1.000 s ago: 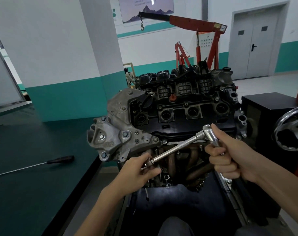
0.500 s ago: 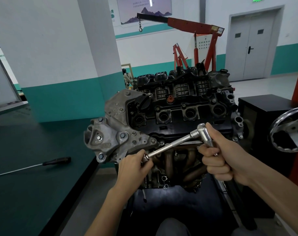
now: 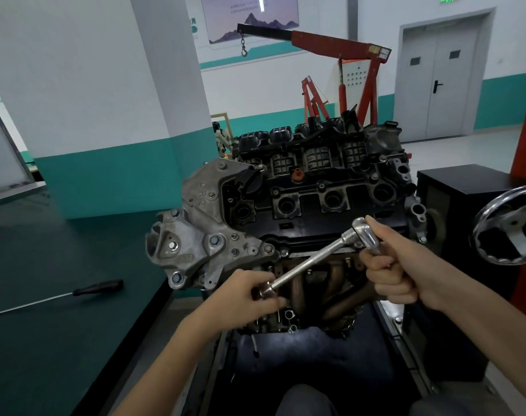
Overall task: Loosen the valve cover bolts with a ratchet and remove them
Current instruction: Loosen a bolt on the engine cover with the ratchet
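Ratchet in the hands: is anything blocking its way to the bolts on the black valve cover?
Nothing visible does. The ratchet is held in open air before the exhaust manifold, below the valve cover; only the left hand, pinching its tip, covers that end.

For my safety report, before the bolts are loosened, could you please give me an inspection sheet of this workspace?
Surface: green workbench at the left, with one tool on it.
Job's things: black valve cover; ratchet with a long extension, held in front of and below the cover, on no bolt.
Clutter: screwdriver lying on the workbench.
Grips: left hand pinches the ratchet's lower end; right hand grips its handle.
Cables: nothing seen.
Surroundings: red engine hoist, grey double door, metal handwheel at the right.
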Motion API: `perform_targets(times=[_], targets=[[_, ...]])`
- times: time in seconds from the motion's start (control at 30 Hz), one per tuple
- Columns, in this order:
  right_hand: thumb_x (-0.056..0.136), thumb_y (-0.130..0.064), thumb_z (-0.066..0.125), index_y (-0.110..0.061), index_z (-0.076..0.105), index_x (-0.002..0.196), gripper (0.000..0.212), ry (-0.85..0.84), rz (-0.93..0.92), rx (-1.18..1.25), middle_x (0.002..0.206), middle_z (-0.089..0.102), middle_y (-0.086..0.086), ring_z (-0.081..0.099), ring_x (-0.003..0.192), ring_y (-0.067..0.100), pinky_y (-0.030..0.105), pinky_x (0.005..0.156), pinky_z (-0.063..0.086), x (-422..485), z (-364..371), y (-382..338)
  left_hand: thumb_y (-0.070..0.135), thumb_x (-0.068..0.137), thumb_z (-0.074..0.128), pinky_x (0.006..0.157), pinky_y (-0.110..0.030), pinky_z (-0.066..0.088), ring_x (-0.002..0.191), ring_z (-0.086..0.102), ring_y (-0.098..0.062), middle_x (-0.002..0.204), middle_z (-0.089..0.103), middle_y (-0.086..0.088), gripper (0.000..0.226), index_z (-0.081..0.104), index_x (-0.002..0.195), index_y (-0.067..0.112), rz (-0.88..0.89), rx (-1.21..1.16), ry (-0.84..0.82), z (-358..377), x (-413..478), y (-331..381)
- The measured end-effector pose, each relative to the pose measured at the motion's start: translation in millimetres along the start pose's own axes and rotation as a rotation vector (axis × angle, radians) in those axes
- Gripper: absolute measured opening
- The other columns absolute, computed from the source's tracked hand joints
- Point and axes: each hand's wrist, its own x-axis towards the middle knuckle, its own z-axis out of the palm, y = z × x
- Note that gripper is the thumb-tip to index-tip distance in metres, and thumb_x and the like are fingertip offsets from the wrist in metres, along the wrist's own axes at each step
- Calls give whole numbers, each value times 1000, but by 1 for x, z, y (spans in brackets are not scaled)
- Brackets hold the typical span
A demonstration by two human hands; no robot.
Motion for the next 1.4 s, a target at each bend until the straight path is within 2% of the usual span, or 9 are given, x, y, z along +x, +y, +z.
perform_targets(times=[0.1, 0.27, 0.4, 0.57, 0.8, 1.0, 1.1, 1.27, 1.4], targets=[[67, -86, 50, -21, 27, 54, 70, -54, -22, -58, 43, 17, -7, 11, 35, 9, 11, 35, 18, 0, 3, 0, 17, 92, 65, 48, -30, 31, 39, 37, -13, 41, 42, 6, 44, 45, 52, 22, -151, -170, -217, 0, 7, 1], [76, -81, 42, -23, 27, 52, 64, 44, 0, 44, 44, 15, -7, 10, 35, 7, 10, 34, 15, 1, 14, 7, 17, 89, 60, 58, -31, 38, 52, 45, -15, 50, 45, 4, 39, 46, 53, 22, -230, 162, 254, 24, 16, -3], [73, -78, 45, -23, 29, 50, 62, 109, 22, 167, 45, 14, -7, 11, 34, 7, 10, 33, 14, -4, 24, 17, 32, 91, 58, 73, -35, 46, 82, 63, -24, 79, 69, -2, 17, 67, 89, 18, -226, 476, 433, 29, 13, -4], [72, -76, 50, -23, 30, 49, 60, 145, 51, 203, 46, 14, -8, 12, 35, 6, 12, 32, 13, -8, 38, 16, 24, 89, 62, 60, -32, 34, 75, 66, -28, 78, 71, -5, 13, 67, 93, 12, -262, 529, 623, 41, 7, -5], [77, -74, 42, -22, 31, 50, 59, 138, -95, 216, 44, 16, -8, 14, 33, 6, 12, 32, 14, -9, 43, -7, 22, 88, 66, 65, -26, 28, 71, 47, -10, 77, 52, 11, 14, 53, 85, 18, 50, 419, 658, 2, 19, 8], [74, -73, 47, -24, 33, 51, 56, 86, -343, 97, 43, 21, -7, 15, 33, 8, 12, 36, 16, 10, 71, -45, 4, 93, 61, 77, -24, 38, 84, 54, -21, 90, 61, -9, 6, 64, 95, 0, 291, 334, 713, -38, 62, 36], [72, -74, 49, -23, 30, 54, 58, 137, -429, -96, 44, 24, -6, 18, 35, 10, 15, 37, 17, 24, 85, -56, 1, 84, 71, 77, -11, 42, 83, 60, -15, 91, 67, -8, 9, 71, 94, 0, 281, 191, 783, -57, 69, 26], [84, -69, 48, -23, 32, 52, 58, 191, -441, -186, 43, 28, -5, 20, 32, 9, 15, 34, 17, 53, 98, -67, -2, 74, 79, 82, -12, 50, 83, 65, 0, 89, 69, -2, 19, 71, 87, 9, 95, -227, 811, -71, 75, 5], [90, -62, 49, -23, 35, 46, 61, 244, -433, -251, 40, 30, -5, 23, 30, 9, 16, 33, 19, 74, 106, -71, 1, 73, 81, 81, -17, 52, 85, 67, -11, 89, 72, -5, 19, 73, 89, 6, 52, -272, 801, -73, 84, -7]])
